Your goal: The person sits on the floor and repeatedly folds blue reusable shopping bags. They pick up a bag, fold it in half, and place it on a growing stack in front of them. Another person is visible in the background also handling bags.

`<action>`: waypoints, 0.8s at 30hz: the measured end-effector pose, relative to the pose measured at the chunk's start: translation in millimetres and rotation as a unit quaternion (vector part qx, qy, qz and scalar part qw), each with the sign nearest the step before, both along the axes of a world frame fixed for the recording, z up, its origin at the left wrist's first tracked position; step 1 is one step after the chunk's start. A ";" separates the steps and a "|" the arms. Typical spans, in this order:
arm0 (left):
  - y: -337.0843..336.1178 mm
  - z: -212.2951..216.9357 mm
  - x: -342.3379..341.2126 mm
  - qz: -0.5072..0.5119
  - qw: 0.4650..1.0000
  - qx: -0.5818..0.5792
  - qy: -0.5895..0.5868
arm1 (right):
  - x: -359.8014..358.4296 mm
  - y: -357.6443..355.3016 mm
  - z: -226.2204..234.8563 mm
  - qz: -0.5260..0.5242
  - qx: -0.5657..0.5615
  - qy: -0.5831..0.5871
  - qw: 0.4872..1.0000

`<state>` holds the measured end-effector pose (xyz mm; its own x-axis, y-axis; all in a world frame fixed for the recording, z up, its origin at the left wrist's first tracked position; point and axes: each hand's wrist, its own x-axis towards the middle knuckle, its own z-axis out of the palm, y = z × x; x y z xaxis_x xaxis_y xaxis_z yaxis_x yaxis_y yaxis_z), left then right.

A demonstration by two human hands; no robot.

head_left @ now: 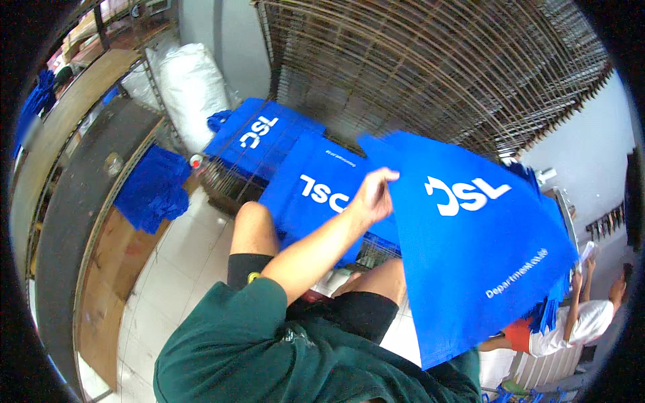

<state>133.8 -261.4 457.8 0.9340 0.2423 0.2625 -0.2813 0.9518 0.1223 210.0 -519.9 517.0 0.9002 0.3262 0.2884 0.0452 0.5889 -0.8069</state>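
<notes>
My left hand (pixel 375 197) reaches forward from the green sleeve, its fingers pinched at the left edge of a large blue fabric bag (pixel 463 262) with white print. The bag is raised and tilted, spread flat across the right side of my view. My right hand and forearm are hidden, with the bag in front of that side. Beneath my left hand lies another blue printed bag (pixel 302 185), flat over my knees' far side. Farther left, a blue printed bag (pixel 259 134) tops a stack.
A wire drying rack (pixel 430 60) rises ahead. On the left stand a wooden shelf (pixel 107 289) with a blue fabric bundle (pixel 154 188) hanging over it, and a white sack (pixel 195 87). A person in a white shirt (pixel 584 322) is at far right, near hanging blue strips (pixel 547 314).
</notes>
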 end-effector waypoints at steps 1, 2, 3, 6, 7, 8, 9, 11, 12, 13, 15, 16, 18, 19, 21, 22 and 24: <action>15.2 12.5 -14.0 0.063 0.998 0.025 -0.006 | -1.5 12.0 -26.3 0.075 0.049 0.076 0.993; 32.3 18.9 -24.1 0.068 0.997 0.018 -0.015 | -6.0 22.5 -56.0 0.155 0.117 0.172 0.966; 47.5 27.0 -34.1 0.073 0.997 0.013 -0.029 | -13.7 31.3 -84.2 0.254 0.226 0.306 0.889; 76.4 46.9 -67.9 0.193 0.979 0.027 0.057 | -51.1 48.4 -162.2 0.345 0.486 0.627 0.502; 87.0 47.3 -77.9 0.220 0.970 0.024 0.101 | -59.3 50.6 -171.7 0.295 0.232 0.459 0.805; 97.7 48.6 -90.0 0.248 0.961 0.038 0.118 | -61.6 58.1 -170.8 0.330 0.202 0.407 0.828; 107.7 47.2 -100.2 0.272 0.952 0.048 0.133 | -60.6 68.9 -150.8 0.348 0.192 0.412 0.820; 131.3 43.6 -118.9 0.329 0.928 0.068 0.163 | -49.7 98.7 -124.2 0.396 0.132 0.456 0.786; 140.1 46.1 -128.5 0.345 0.920 0.084 0.163 | -45.5 116.7 -118.0 0.402 0.099 0.465 0.782; 148.4 48.7 -136.7 0.359 0.914 0.101 0.162 | -43.0 134.8 -112.6 0.408 0.067 0.469 0.781; 165.4 52.3 -157.4 0.373 0.906 0.114 0.161 | -51.9 171.4 -98.2 0.394 0.020 0.464 0.793; 170.8 57.8 -167.1 0.388 0.900 0.110 0.167 | -52.8 187.8 -97.1 0.406 0.008 0.454 0.793; 194.3 57.3 -191.0 0.418 0.882 0.124 0.178 | -56.8 220.2 -94.8 0.434 -0.019 0.435 0.789; 205.6 59.3 -202.3 0.424 0.874 0.133 0.197 | -59.1 235.7 -93.8 0.413 -0.056 0.388 0.822; 229.8 64.6 -218.5 0.430 0.864 0.116 0.235 | -65.5 266.4 -87.0 0.363 -0.126 0.287 0.877; 250.5 58.7 -223.8 0.436 0.849 0.106 0.277 | -66.0 283.4 -82.8 0.342 -0.154 0.265 0.888; 295.7 40.0 -230.1 0.442 0.821 0.108 0.344 | -64.7 321.6 -77.2 0.350 -0.201 0.232 0.885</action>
<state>-96.3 34.3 497.9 0.3634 0.9229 -0.1273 -0.6450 0.3478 0.6805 145.3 -198.3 439.7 0.4291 0.8427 -0.3251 -0.6082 0.0035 -0.7938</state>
